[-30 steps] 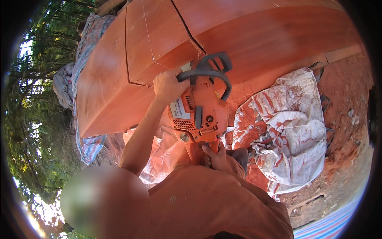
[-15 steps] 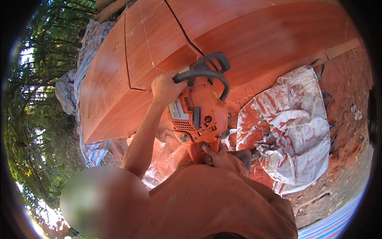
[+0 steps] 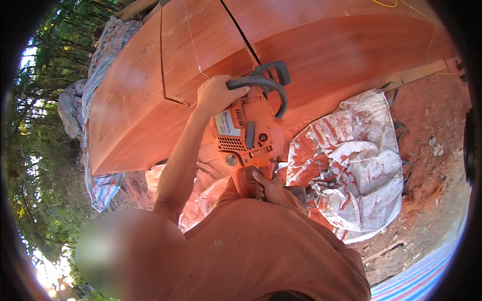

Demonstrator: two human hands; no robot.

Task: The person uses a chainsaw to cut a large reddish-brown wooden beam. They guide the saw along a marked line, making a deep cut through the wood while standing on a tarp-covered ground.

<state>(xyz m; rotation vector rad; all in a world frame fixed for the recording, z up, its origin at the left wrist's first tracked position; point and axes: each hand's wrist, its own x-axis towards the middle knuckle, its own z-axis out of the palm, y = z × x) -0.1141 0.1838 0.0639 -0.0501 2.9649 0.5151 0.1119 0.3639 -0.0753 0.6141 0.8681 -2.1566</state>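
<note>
My left hand (image 3: 217, 95) is wrapped round the black front handle of an orange chainsaw (image 3: 261, 133). Lower down, my right hand (image 3: 268, 186) grips its rear handle, close to my body. The saw is held against a large reddish timber block (image 3: 321, 60), at the near end of a dark cut (image 3: 240, 31). Its black hand guard (image 3: 281, 72) stands beside that cut. I cannot see the bar and chain, which are hidden by the saw's body and the wood. Left of the saw, a second narrow cut (image 3: 161, 55) runs down the block.
A white sack (image 3: 364, 160) dusted with red sawdust lies on the ground at right. Striped sheeting (image 3: 100, 60) hangs by the block's left end, with trees (image 3: 45, 150) beyond. A thin white string (image 3: 191, 37) crosses the block. A yellow cord (image 3: 385, 4) shows at top right.
The whole view has shifted slightly, and a yellow cord now shows at top right. The saw sits a little higher in the picture. Both hands keep their hold on it.
</note>
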